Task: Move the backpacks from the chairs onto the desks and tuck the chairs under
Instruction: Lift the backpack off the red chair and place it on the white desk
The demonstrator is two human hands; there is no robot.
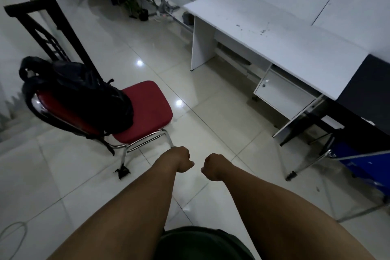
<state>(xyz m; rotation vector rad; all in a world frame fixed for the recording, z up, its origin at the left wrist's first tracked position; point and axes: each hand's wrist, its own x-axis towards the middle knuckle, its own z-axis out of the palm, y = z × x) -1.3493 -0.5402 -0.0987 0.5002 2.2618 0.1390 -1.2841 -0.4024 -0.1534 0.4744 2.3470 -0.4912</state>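
Glossy tiles (211, 124) run to a white desk (274, 34) at the wall. Well left of it, a black backpack (84, 95) leans on a red chair (145, 110). Left hand (182, 159) and right hand (212, 165) hang fisted, holding nothing.

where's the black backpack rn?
Head view, left side: black backpack sits on the red chair, leaning against its backrest, across the floor from the white desk.
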